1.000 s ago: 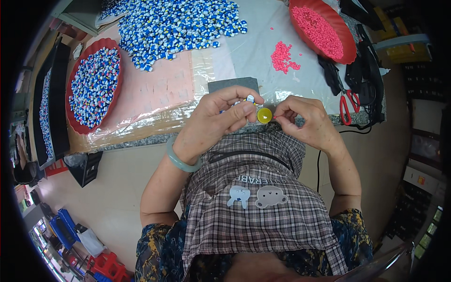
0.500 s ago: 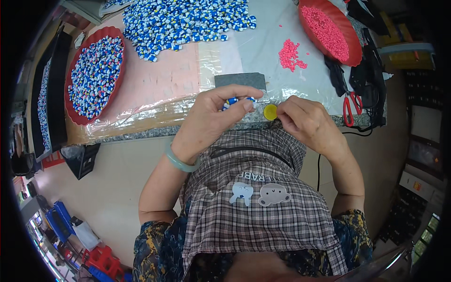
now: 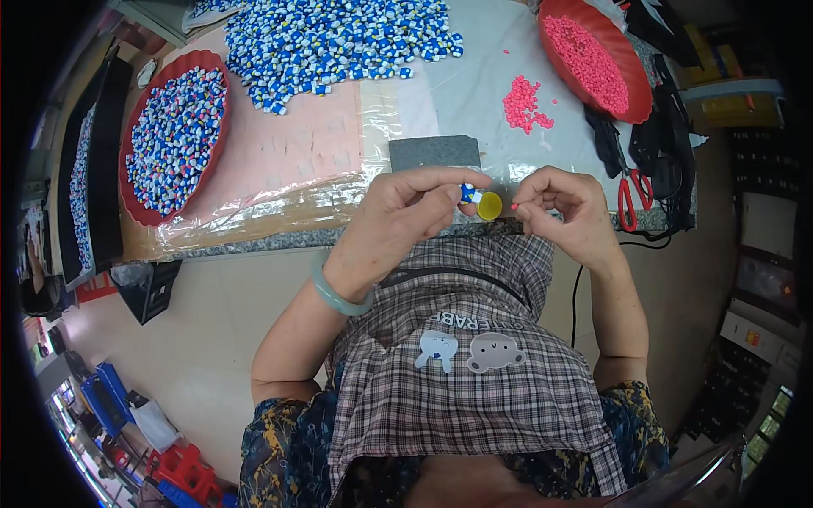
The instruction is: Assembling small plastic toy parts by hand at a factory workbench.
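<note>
My left hand is closed in a pinch on a small blue-and-white piece, held at the table's front edge. A tiny pink bead-like bit sits between the thumb and fingertips of my right hand. Between the two hands is a small round yellow dish or cap, close beside the blue-and-white piece. Whether other pieces lie inside my left fingers is hidden. Behind my hands, a flat dark grey slab lies on the table.
A large heap of blue-and-white pieces covers the back. A red scalloped bowl of similar pieces stands left; another red bowl of pink bits tilts at back right. Loose pink bits and red-handled scissors lie nearer.
My left hand has moved right, bringing the blue-and-white piece up to the yellow dish. My right hand has drawn slightly away from the dish, and a pink bit now shows in its fingertips.
</note>
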Demonstrator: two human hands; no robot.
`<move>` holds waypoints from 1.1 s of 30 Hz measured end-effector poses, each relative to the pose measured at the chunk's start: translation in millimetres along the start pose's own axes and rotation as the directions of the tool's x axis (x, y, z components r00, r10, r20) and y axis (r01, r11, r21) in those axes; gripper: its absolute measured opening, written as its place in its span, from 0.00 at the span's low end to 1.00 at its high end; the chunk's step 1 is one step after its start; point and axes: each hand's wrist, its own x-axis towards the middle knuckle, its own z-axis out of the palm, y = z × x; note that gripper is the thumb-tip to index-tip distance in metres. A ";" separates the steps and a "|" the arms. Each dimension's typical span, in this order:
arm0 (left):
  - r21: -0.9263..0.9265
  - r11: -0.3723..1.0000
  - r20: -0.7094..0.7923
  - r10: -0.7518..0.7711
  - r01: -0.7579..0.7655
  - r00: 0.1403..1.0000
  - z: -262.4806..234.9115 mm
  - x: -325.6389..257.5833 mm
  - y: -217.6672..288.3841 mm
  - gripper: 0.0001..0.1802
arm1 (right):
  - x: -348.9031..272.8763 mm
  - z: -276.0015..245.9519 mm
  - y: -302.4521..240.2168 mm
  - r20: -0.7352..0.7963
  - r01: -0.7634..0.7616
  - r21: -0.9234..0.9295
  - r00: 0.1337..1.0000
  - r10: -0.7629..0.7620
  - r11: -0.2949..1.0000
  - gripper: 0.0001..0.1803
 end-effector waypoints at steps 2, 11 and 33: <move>0.041 0.999 0.008 0.011 -0.012 1.000 5.4 0.5 -0.8 0.14 | -1.4 -0.4 -0.6 0.009 -0.054 0.125 0.999 0.053 0.991 0.04; 0.213 0.970 -0.062 0.135 -0.119 0.989 22.3 4.4 -8.6 0.13 | -8.8 12.7 -10.7 -0.062 -0.051 0.314 0.995 0.074 0.948 0.05; 0.669 0.633 0.015 0.513 -0.391 0.858 27.7 4.1 -13.5 0.13 | -4.0 36.2 -5.5 -0.172 0.327 -0.532 0.862 -0.478 0.781 0.09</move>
